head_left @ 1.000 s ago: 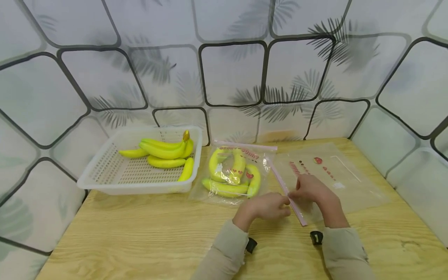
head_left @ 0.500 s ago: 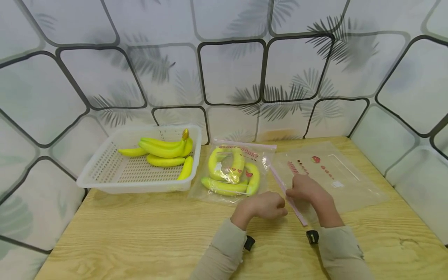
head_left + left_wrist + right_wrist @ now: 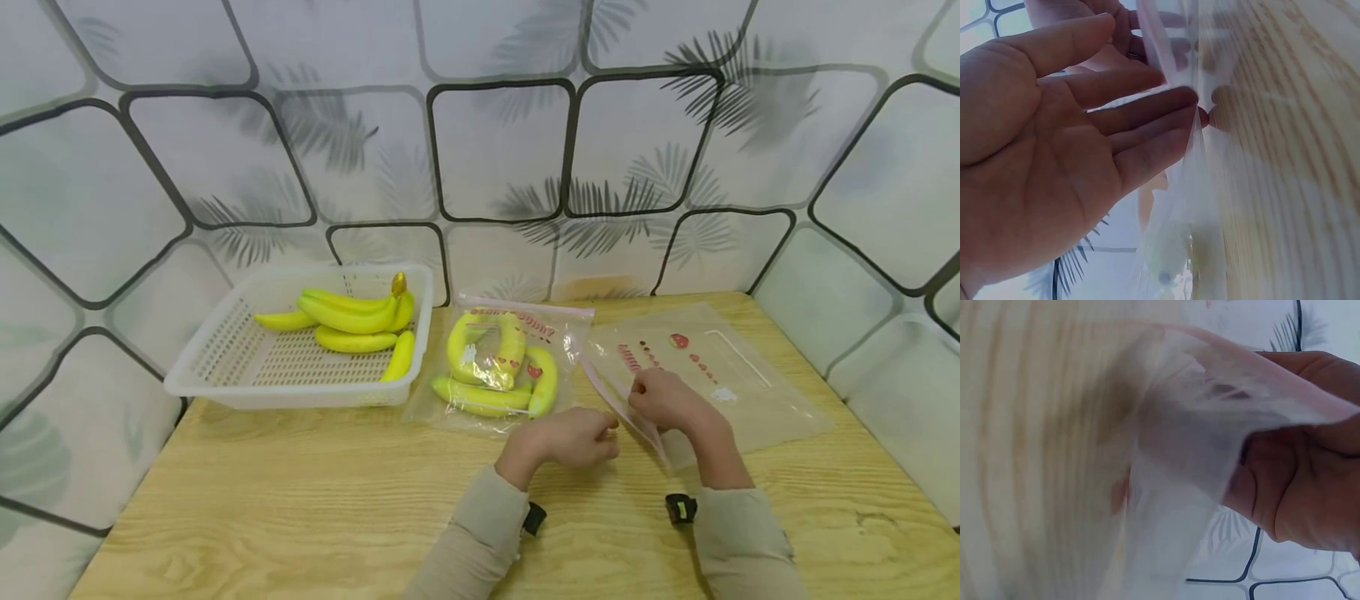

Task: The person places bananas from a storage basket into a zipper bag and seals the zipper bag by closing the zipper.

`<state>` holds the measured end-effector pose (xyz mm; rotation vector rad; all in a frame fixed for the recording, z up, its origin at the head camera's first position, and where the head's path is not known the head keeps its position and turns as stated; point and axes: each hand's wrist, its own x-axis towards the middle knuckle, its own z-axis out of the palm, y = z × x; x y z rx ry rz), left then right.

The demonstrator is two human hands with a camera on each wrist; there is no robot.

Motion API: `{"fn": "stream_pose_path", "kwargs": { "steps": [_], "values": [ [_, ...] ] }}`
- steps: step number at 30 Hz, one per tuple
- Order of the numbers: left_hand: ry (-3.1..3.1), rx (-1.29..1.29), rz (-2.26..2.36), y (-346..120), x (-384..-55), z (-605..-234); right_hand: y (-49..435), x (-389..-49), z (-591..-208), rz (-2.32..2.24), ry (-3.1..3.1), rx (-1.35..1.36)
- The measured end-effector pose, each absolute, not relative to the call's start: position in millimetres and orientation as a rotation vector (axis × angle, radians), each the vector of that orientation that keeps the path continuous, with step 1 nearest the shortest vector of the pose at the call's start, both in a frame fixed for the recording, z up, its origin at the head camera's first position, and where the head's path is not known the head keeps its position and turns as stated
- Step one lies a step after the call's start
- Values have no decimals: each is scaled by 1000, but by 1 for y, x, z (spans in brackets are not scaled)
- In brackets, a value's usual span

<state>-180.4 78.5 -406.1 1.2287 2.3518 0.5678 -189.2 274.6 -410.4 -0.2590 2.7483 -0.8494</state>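
Observation:
A flat clear zip bag (image 3: 720, 362) with strawberry prints and a pink zip edge lies at the right. Its pink edge is lifted near my right hand (image 3: 671, 404), which pinches it; in the right wrist view, film covers some of the fingers. Just left of that edge is my left hand (image 3: 573, 437). In the left wrist view its fingers (image 3: 1141, 119) are extended, tips low near the wood and clear film. Left of both hands lies a second zip bag (image 3: 570, 321), with several yellow bananas (image 3: 480, 400) inside.
A white perforated plastic basket (image 3: 225, 387) stands at the back left, holding several bananas (image 3: 356, 342). All of it rests on a wooden table (image 3: 300, 500). A patterned wall covering (image 3: 495, 158) encloses the back and sides.
The near end of the pink zip edge has risen and bent away from its straight line, with my right hand pinching it. My left hand has drawn slightly apart from the edge.

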Motion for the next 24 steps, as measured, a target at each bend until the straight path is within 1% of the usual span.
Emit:
{"fn": "stream_pose_path", "kwargs": {
  "steps": [4, 8, 14, 19, 24],
  "values": [
    [2362, 1202, 582, 84, -179, -405, 283, -182, -401, -910, 2704, -169],
    [2383, 1130, 604, 90, -178, -406, 291, -177, -393, -938, 2718, -159],
    [2409, 965, 754, 96, -179, -410, 303, -168, -381, -954, 2760, -160],
    [2367, 832, 981, 101, -179, -415, 308, -159, -369, -976, 2765, -145],
    [2185, 696, 1328, 105, -178, -420, 303, -153, -356, -994, 2801, -174]
  ]
}}
